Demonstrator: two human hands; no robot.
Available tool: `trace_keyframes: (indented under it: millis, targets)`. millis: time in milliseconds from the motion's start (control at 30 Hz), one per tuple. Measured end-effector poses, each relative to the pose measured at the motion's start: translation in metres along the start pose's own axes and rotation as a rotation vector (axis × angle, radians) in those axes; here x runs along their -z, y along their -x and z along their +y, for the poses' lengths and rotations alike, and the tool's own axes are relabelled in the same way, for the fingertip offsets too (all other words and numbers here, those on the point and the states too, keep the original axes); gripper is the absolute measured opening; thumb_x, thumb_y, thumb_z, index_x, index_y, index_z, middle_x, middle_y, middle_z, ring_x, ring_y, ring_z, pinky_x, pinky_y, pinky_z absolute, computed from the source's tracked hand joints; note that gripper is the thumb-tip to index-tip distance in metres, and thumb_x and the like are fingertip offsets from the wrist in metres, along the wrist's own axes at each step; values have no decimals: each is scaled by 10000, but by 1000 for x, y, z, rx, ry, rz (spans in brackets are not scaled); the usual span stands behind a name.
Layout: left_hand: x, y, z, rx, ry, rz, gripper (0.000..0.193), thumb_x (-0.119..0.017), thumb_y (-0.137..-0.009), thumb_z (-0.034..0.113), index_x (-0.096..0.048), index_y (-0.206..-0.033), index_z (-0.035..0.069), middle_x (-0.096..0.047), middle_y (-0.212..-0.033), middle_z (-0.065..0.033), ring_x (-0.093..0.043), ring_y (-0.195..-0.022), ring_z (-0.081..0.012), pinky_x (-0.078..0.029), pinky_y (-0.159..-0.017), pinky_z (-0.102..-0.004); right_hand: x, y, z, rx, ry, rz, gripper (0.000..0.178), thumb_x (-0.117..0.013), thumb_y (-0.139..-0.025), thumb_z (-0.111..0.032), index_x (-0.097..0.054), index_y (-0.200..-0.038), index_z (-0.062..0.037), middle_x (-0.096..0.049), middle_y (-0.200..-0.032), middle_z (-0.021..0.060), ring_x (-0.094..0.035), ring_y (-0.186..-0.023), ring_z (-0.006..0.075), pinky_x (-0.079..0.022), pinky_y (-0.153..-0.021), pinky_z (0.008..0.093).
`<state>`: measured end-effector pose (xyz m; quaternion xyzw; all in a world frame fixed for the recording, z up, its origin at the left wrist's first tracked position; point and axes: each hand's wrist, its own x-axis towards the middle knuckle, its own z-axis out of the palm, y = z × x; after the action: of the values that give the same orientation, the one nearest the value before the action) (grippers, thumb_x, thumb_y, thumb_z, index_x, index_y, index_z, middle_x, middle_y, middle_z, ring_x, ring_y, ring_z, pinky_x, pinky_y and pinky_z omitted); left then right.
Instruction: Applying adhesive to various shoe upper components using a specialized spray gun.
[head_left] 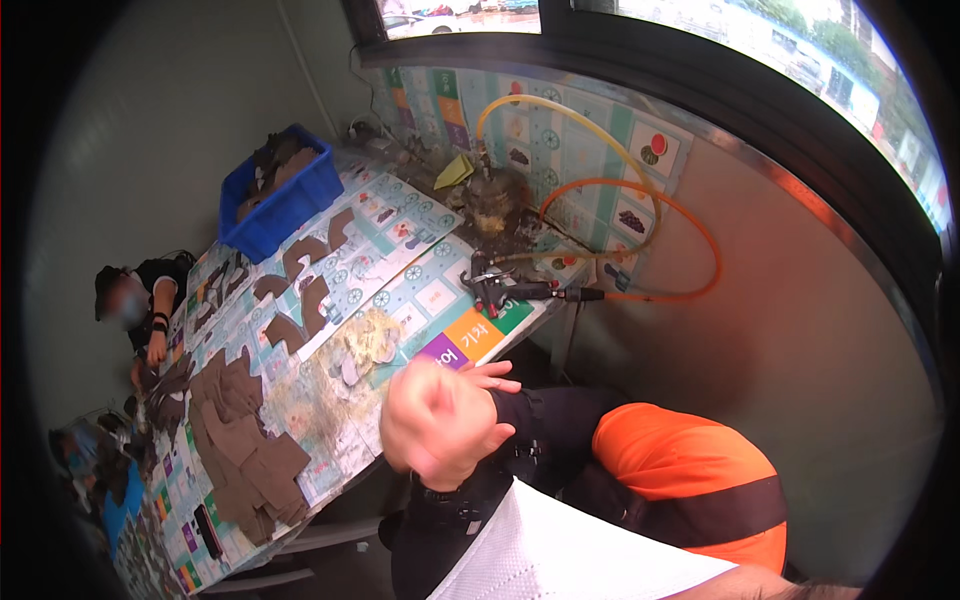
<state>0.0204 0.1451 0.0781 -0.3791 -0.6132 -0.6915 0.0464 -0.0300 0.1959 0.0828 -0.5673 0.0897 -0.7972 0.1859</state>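
Note:
My left hand (437,425) is raised in front of the table's near edge, blurred by motion. Its thumb points right and its fingers look curled, but the smear hides whether they close on anything. Partly behind it is my right hand (490,376), fingers stretched out and holding nothing I can see. Closest to both hands lies the table corner, with a coloured strip and a yellowish, glue-stained patch (365,345). Beyond them a black and red spray gun (490,288) rests at the table's right edge, joined to an orange hose (690,235).
Flat brown cut pieces (235,440) lie heaped at the left, others (305,260) spread mid-table. A blue crate (280,205) of brown pieces stands at the back. A crusted pot (490,205) sits by the wall. Another person (150,300) works at the far left side.

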Motion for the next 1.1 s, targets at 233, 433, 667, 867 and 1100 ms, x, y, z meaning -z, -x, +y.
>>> trace_keyframes:
  millis: [233, 433, 667, 867, 1100]
  targets:
    - [39, 9, -12, -133, 71, -457, 652, -893, -708, 420, -588, -1163, 66, -715, -1078, -99, -506, -1319, -377, -249, -1150, -558, -79, -32, -16, -33, 1169, 393, 371, -686, -838, 76, -436, -626, -99, -457, -576, -9, -445, -502, 127, -316, -498, 304]
    - [12, 21, 1, -42, -42, -99, 389, -873, -743, 298, -702, -1026, 94, -745, -994, -49, -597, -1234, -346, -198, -1175, -555, -40, -33, -22, 363, 1304, 339, 203, -619, -867, 72, -522, -714, -20, -451, -603, 4, -428, -504, 104, -310, -479, 267]
    - [12, 34, -39, 139, 420, -36, 631, -899, -731, 219, -575, -1240, 34, -666, -1081, -41, -613, -1068, -150, -497, -934, -318, 0, 6, 3, 688, 1082, 321, 120, -539, -902, 66, -625, -819, 75, -444, -636, 20, -408, -508, 77, -302, -458, 222]
    - [42, 62, -14, 577, 343, -8, 246, -822, -774, 66, -694, -974, 4, -703, -830, -40, -661, -823, -112, -542, -770, -251, 4, 18, -25, -846, -48, -10, 231, -564, -949, -175, -621, -838, 20, -629, -683, 89, -536, -490, 100, -350, -421, 208]
    - [132, 70, 59, 720, -340, 143, 249, -753, -893, 156, -696, -1112, 54, -725, -988, -28, -679, -922, -94, -503, -833, -256, 65, 67, -62, -273, 963, 748, 93, -599, -904, -102, -531, -923, -41, -531, -849, 40, -494, -735, 117, -385, -641, 256]
